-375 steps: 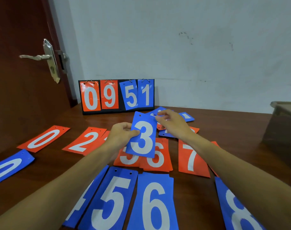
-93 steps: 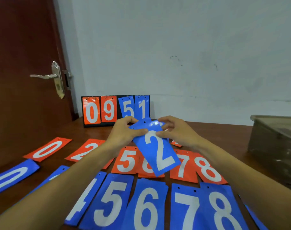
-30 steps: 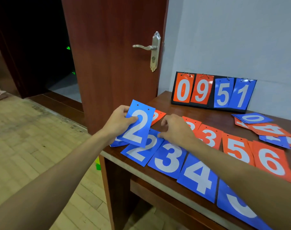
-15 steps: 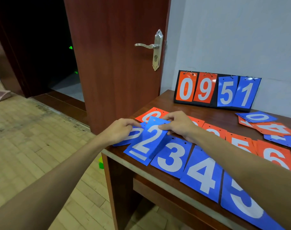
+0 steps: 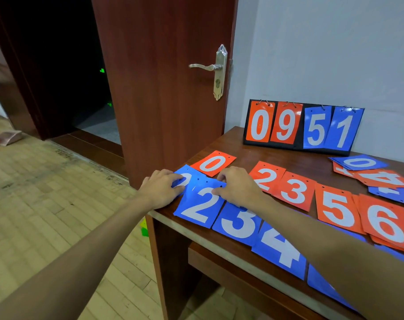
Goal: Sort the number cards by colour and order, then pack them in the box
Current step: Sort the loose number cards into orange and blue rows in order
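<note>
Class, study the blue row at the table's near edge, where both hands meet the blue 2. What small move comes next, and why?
Probably release the blue 2 and reach for the loose pile at far right. The 2 lies flat between blue 0 and blue 3, left hand and right hand at its top edge; the pile looks unsorted.
</note>
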Motion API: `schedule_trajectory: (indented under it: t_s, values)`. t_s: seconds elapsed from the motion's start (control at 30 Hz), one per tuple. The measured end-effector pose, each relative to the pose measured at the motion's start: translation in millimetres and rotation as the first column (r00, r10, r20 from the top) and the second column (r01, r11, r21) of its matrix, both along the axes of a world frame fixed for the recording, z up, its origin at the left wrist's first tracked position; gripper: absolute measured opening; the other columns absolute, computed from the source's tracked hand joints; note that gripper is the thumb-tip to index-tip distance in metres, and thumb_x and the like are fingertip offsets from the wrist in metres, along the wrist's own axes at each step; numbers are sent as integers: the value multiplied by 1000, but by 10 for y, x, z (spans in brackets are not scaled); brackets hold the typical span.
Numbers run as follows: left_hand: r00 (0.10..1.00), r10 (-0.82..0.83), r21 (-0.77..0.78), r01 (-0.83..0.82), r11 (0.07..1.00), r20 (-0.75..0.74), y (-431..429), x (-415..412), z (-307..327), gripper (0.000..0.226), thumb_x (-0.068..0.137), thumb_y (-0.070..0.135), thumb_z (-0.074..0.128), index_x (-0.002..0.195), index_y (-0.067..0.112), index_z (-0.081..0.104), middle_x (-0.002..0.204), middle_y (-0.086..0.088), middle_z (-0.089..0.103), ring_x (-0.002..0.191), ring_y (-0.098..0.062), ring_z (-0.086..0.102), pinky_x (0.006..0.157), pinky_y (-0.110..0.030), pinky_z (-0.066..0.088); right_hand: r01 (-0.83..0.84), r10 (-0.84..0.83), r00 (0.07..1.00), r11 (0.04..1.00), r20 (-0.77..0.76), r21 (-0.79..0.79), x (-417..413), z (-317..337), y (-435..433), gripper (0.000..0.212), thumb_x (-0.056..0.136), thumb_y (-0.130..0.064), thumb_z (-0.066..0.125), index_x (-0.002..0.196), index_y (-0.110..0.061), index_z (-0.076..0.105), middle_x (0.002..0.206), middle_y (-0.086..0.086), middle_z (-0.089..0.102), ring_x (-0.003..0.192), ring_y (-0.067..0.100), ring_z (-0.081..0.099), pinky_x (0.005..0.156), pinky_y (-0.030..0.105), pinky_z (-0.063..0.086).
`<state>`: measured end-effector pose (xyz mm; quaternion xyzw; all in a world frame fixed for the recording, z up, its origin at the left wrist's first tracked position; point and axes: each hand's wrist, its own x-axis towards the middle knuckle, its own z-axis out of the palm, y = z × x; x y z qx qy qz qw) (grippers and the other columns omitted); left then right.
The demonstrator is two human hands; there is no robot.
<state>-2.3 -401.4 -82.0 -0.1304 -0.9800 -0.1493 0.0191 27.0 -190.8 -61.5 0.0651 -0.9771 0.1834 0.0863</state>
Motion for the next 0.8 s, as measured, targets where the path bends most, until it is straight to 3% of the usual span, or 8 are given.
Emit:
schedule_trajectory:
  t_s: [0.1,0.2,0.33,0.43,0.57,0.67,0.8]
  values:
    - [998,25,-33,-27,999,-52,46,1,1,46,95,48,42,137,31,45,145,2,39,133,-21,32,109,-43,21,4,-4,999,1000,-46,8,21,5,1,37,79,-36,73,105,-12,63,105,3,61,92,16,58,79,31,54]
    - [979,11,-21,-15,1000,-203,145,52,43,40,96,42,42,133,29,50,143,3,43,133,-18,34,113,-40,13,2,-6,996,999,-88,-46,50,53,111,28,82,-32,70,101,-12,65,103,2,61,91,14,57,77,28,52]
    - [924,-129,185,206,961,-360,579,198,219,26,94,23,51,118,21,62,123,0,57,113,-18,51,98,-33,37,-1,-6,993,998,-121,-55,161,200,561,7,86,-20,63,86,-15,68,91,-2,63,81,8,52,70,23,45]
    - [924,-235,333,333,882,-301,1143,332,369,21,94,16,51,109,18,66,113,0,61,105,-15,55,88,-26,43,38,-44,991,998,-123,-53,315,313,1056,12,85,-15,58,81,-13,70,86,-1,69,80,10,58,74,25,49]
    - [898,-380,418,439,795,-221,1991,410,477,20,94,19,51,106,19,67,107,2,64,99,-9,56,83,-19,41,172,-173,983,985,-66,-24,579,410,1858,12,82,-11,59,80,-12,71,83,-2,70,77,10,61,63,15,44]
    - [872,-466,410,484,773,-152,2646,385,498,22,94,21,49,107,20,67,109,4,64,94,-6,54,76,-15,38,290,-290,956,957,-50,-6,788,424,2529,13,81,-8,59,83,-7,72,85,5,72,82,18,64,67,19,42]
    - [839,-531,362,535,763,-119,3351,259,432,22,93,20,50,106,18,68,111,1,56,102,-11,54,85,-20,39,406,-406,914,913,-8,36,958,407,3300,12,83,-14,62,88,-12,72,95,2,71,92,17,62,72,19,38]
